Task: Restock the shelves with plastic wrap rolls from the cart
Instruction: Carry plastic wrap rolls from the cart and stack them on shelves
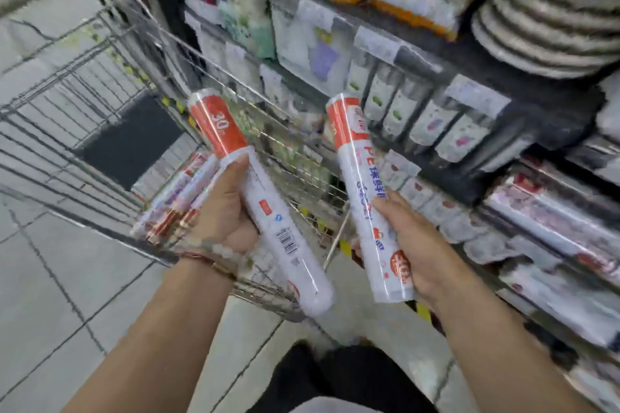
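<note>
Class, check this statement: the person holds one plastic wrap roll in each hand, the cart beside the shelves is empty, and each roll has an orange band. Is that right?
One detail is wrong. The head view shows the cart is not empty: more rolls lie in it. The left hand and right hand do each hold one orange-banded roll.

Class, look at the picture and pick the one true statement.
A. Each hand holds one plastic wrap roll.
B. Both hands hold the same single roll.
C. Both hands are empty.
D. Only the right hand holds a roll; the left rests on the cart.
A: the left hand grips one plastic wrap roll and the right hand grips a second roll, the two rolls apart, in front of the cart.
</note>
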